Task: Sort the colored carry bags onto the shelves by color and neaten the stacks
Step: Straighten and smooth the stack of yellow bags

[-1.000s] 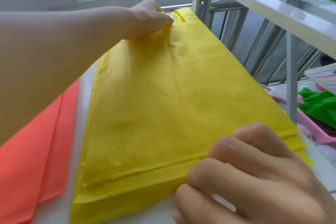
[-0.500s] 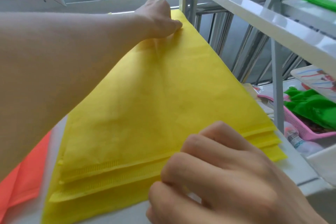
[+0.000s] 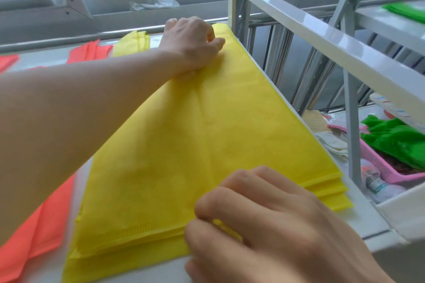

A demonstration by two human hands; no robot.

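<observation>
A stack of flat yellow carry bags (image 3: 184, 149) lies on the white shelf (image 3: 358, 218), its near edges stepped. At the stack's far end my left hand (image 3: 193, 43) presses down with the fingers curled on the top bag. My right hand (image 3: 271, 227) rests on the near edge, fingers bent and pinching the bags' bottom hems. Orange-red bags (image 3: 34, 230) lie flat to the left of the yellow stack, with more orange ones (image 3: 89, 51) and another yellow bag (image 3: 133, 42) further back.
A white shelf rail (image 3: 322, 39) slants above the stack on the right. Green bags (image 3: 407, 8) lie on a higher shelf. Below right, a pink basket (image 3: 386, 167) holds crumpled green bags (image 3: 395, 138). A window frame runs along the back.
The view has shifted, showing more of the shelf to the left. My left hand stays at the far end of the stack; my right hand has closed more on the near hems.
</observation>
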